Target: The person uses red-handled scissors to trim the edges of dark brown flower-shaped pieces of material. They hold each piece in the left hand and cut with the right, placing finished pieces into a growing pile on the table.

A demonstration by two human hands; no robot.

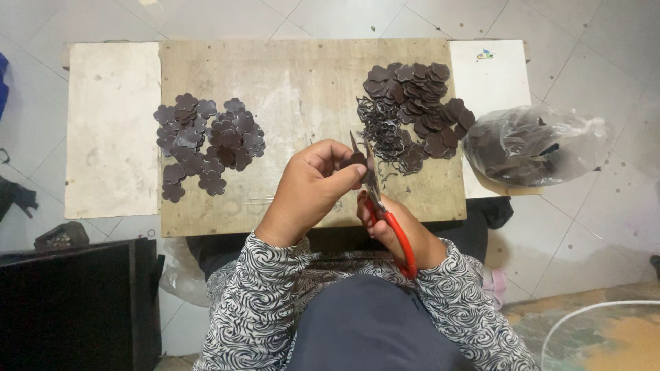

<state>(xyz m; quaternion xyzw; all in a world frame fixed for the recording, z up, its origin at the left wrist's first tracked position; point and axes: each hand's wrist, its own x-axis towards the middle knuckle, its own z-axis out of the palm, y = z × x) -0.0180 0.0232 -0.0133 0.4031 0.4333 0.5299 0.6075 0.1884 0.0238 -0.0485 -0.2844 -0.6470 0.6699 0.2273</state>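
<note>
Dark brown, a small flower-shaped leather piece (355,161) is pinched between the thumb and fingertips of the left hand (313,187), held above the near edge of the wooden board (302,89). The grip of that hand is pressed together on the piece. The right hand (397,230) is wrapped around the red handles of the scissors (377,196), so its grip is closed on the tool. The scissor blades are parted and point away from the body, their long axis running from the right hand up toward the far side of the board; the leather piece lies just left of the blades, touching or nearly touching them, so the left hand is the nearer one to the piece.

On the board, left of the hands, a loose pile of trimmed flower shapes (206,141) is spread flat. To the right of the hands, a denser heap of dark pieces (419,103) is stacked toward the board's far right corner, with a tangle of thin curled offcuts (380,130) beside it on the side facing the scissors. Beyond the board's right edge, a clear plastic bag (533,144) rests on the tabletop (113,124); it is filled with more dark pieces of the same kind, though their exact shapes cannot be told through the plastic.
</note>
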